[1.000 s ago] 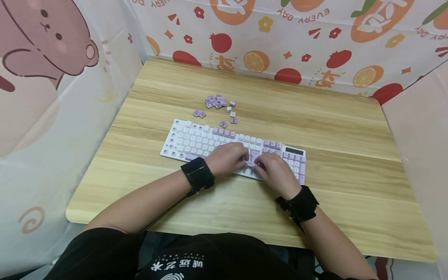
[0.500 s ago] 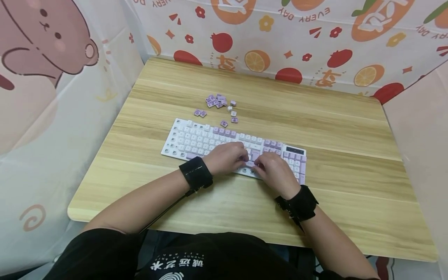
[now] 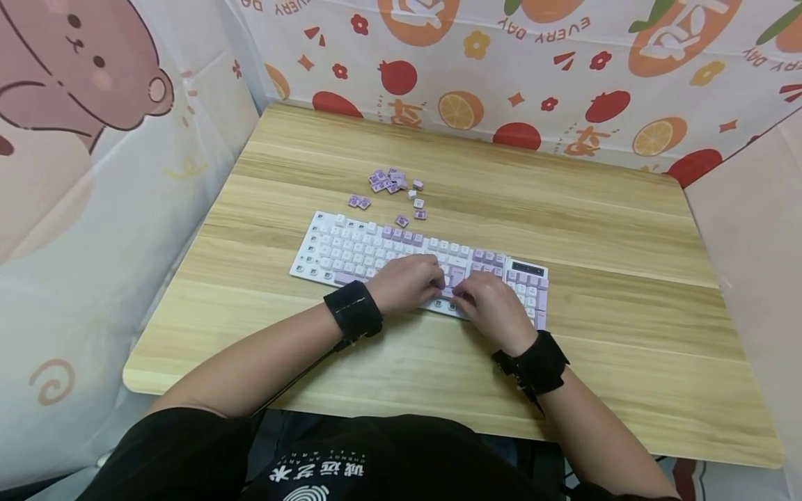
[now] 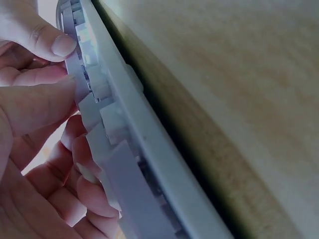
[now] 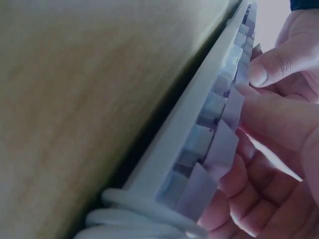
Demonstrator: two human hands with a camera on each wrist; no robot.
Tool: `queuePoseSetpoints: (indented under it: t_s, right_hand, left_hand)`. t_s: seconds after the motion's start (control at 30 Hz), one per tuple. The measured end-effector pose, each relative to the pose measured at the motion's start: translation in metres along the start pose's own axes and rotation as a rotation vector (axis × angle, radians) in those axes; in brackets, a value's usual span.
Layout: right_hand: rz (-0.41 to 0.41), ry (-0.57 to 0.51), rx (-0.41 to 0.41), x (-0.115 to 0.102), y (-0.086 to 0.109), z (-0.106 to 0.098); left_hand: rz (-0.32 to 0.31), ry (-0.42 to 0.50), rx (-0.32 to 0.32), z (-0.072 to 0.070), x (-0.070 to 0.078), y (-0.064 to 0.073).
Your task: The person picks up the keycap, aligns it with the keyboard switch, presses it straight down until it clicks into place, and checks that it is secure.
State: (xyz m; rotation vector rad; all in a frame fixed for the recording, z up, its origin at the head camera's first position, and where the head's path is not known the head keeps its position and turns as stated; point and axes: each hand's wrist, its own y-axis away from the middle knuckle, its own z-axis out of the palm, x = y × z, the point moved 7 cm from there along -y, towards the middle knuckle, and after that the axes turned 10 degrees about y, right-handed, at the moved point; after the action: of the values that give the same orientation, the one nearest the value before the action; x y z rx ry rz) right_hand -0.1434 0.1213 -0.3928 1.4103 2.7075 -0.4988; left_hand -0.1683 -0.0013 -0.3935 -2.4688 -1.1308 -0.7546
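A white and lilac keyboard (image 3: 351, 247) lies on the wooden table, slightly slanted. My left hand (image 3: 404, 284) is over its middle, thumb and fingers bent around one end of a long lilac keycap (image 4: 76, 69) in the lower rows. The right hand (image 3: 491, 309) mirrors it at the keycap's other end, thumb tip against the keycap's side in the right wrist view. The other fingers of both hands curl over neighbouring keys. Part of the key rows is hidden beneath the hands. Bare switches (image 3: 310, 250) show along the keyboard's left side, and more along its front row.
Behind the keyboard lies a small heap of loose lilac keycaps (image 3: 388, 181). Near it are a lilac pair (image 3: 359, 202), a few white keycaps (image 3: 418, 203) and single lilac ones (image 3: 402, 220). A coiled pale cable (image 5: 134, 219) sits at the keyboard's front edge.
The long lilac keycap came into view between the hands at the lower rows. The right fingertips shifted very slightly; the left hand stays nearly still.
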Motion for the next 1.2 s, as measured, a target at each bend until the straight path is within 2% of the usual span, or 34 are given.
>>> queuePoseSetpoints:
  t_s: [0.17, 0.33, 0.47, 0.63, 0.73, 0.83, 0.93, 1.07, 1.2]
  right_hand:
    - [-0.143, 0.177, 0.010, -0.008, 0.009, -0.004]
    - [-0.214, 0.297, 0.001, -0.012, 0.020, -0.004]
    - [-0.225, 0.309, -0.001, -0.016, 0.019, -0.001]
    - [-0.188, 0.246, -0.045, -0.013, 0.018, 0.000]
    - [-0.166, 0.195, -0.077, -0.009, 0.017, -0.001]
    - [-0.151, 0.152, -0.097, -0.006, 0.016, -0.002]
    - [-0.126, 0.107, -0.100, -0.002, 0.017, -0.004]
    - [-0.102, 0.066, -0.078, 0.001, 0.019, -0.009]
    - [-0.094, 0.041, -0.042, 0.000, 0.021, -0.010]
  left_hand:
    - [0.003, -0.033, 0.004, 0.000, 0.001, 0.001]
    - [0.023, -0.114, 0.022, -0.003, 0.005, 0.000]
    - [0.016, -0.151, 0.034, -0.003, 0.007, -0.003]
    - [0.014, -0.112, -0.011, 0.001, 0.007, -0.003]
    - [0.021, -0.081, -0.033, -0.002, 0.006, -0.002]
    - [-0.011, -0.050, -0.023, -0.016, -0.002, -0.001]
    - [-0.088, -0.011, 0.005, -0.039, -0.017, -0.001]
    - [-0.202, 0.014, 0.058, -0.077, -0.047, -0.002]
    - [-0.306, -0.016, 0.095, -0.111, -0.082, -0.003]
